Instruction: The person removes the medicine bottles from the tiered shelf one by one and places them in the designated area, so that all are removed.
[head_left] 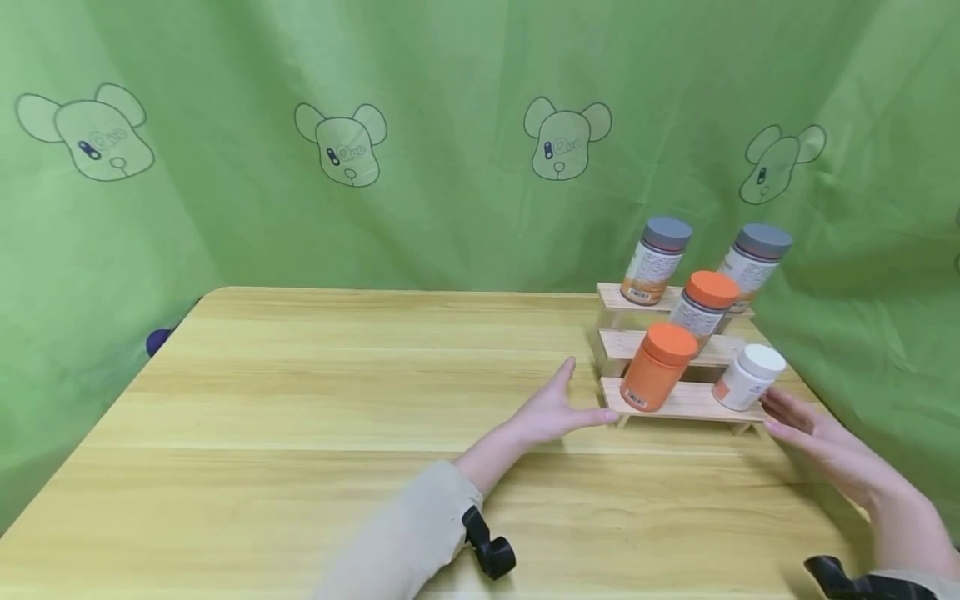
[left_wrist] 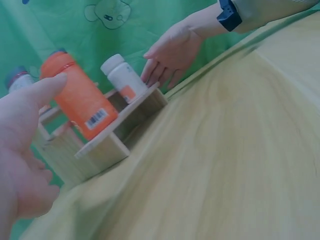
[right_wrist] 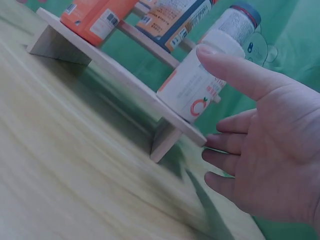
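A three-tier wooden rack (head_left: 686,403) stands at the table's right end, holding several pill bottles. On its lowest step are an orange bottle (head_left: 654,379) and a white bottle (head_left: 741,386); an orange-capped bottle (head_left: 697,312) stands on the middle step. Two grey-capped bottles, the left one (head_left: 651,271) and the right one (head_left: 748,265), stand on top. My left hand (head_left: 551,410) is at the rack's left side, fingers extended, thumb pointing at the lowest step's corner. At the right end is my right hand (right_wrist: 270,145), fingers loosely bent and holding nothing, beside the white bottle; contact is unclear.
The wooden table (head_left: 337,400) stretches left of the rack. A green curtain (head_left: 450,225) with printed bear heads hangs behind and along the sides. Something dark and round (head_left: 157,341) shows past the table's left edge. Black straps (head_left: 487,546) are on both wrists.
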